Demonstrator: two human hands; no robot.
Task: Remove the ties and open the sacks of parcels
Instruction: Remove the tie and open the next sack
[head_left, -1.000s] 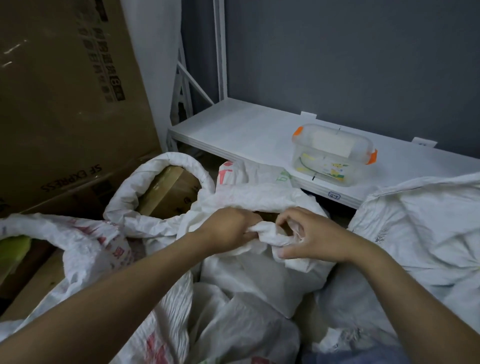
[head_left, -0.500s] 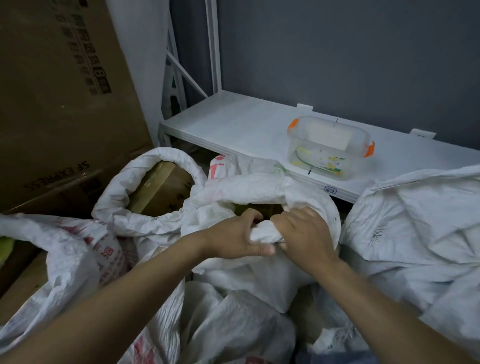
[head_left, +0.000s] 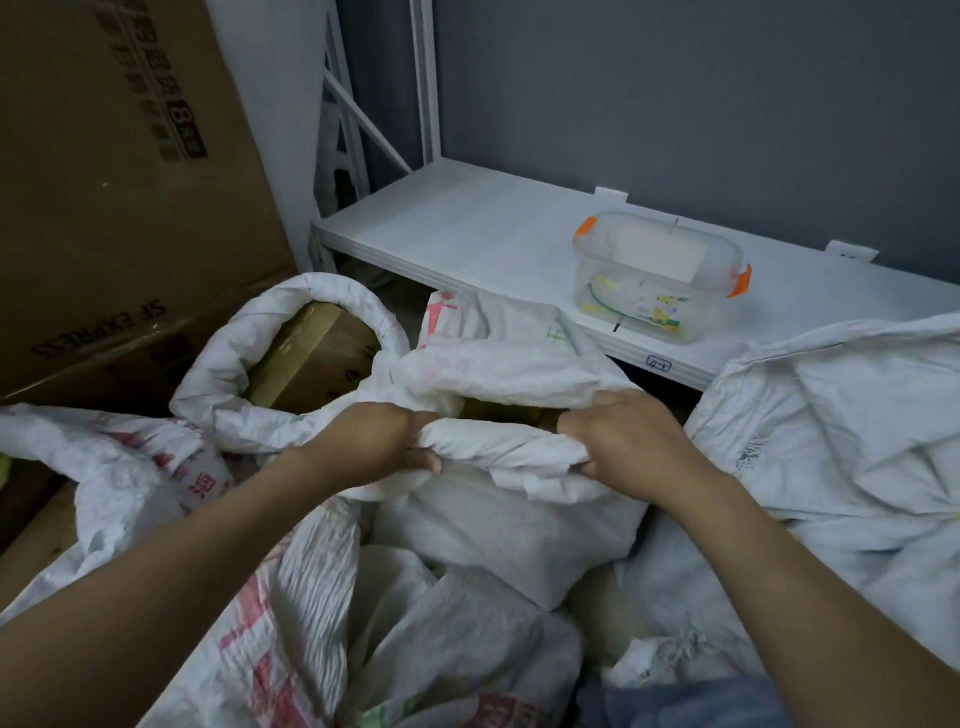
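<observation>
1. The left hand (head_left: 374, 441) has its grip closed on the near rim of the middle sack (head_left: 519, 530). Its fingers curl over the bunched white fabric from above, with the thumb underneath.
2. The right hand (head_left: 623, 436) grips the same rim further to the right, fingers hooked over the edge and thumb below. The hands are apart, with a stretch of rolled rim between them.
3. The middle sack lies in the heap just in front of the white shelf (head_left: 467, 228), with its mouth parted. A sliver of something yellow-green shows inside, between the near and far rims, too little to identify.
4. Behind the left hand is an open sack (head_left: 218, 374) with its rim rolled down into a thick ring. It holds a brown cardboard box (head_left: 306, 353).
5. A clear plastic tub (head_left: 660, 280) with orange clips stands on the shelf with its lid on. Inside are a white block and something with coloured print.
6. A crumpled white sack (head_left: 831, 415) lies to the right, touching the right forearm.
7. A sack with red print (head_left: 130, 467) lies under the left forearm.
8. A tall carton (head_left: 104, 182) at the far left has "SF EXPRESS" printed on it upside down.
</observation>
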